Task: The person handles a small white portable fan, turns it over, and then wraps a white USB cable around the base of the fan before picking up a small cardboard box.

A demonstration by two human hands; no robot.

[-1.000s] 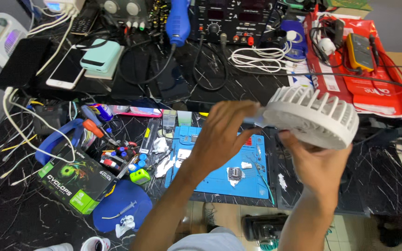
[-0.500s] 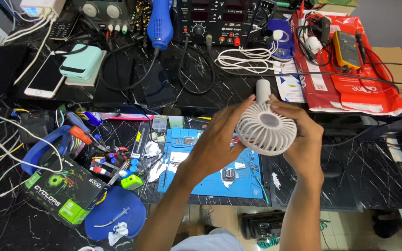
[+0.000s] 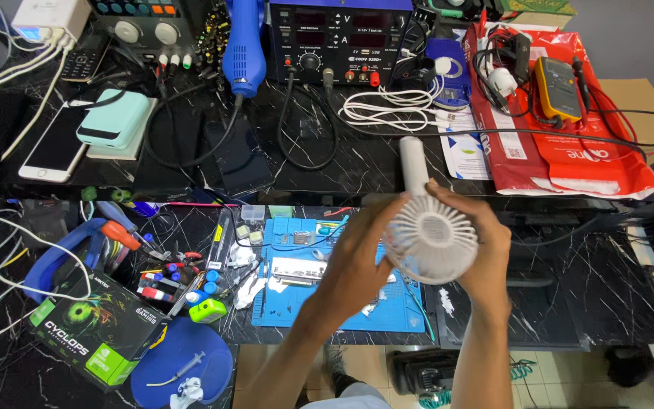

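Head view: at centre frame, both hands hold a small white plastic handheld fan [image 3: 431,236] with a round ribbed grille, handle up. The left hand [image 3: 355,266] and right hand [image 3: 488,252] curl around its rim, above a blue rubber repair mat [image 3: 297,303].

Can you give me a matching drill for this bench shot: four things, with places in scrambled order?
Things:
1. white handheld fan
2. blue work mat
3. white phone
4. red plastic bag

Places:
A. far right of the bench, under a yellow meter
B. held between left hand and right hand
C. far left, beside a mint power bank
D. bench centre, below the hands

Pairs: 1-B, 2-D, 3-C, 4-A
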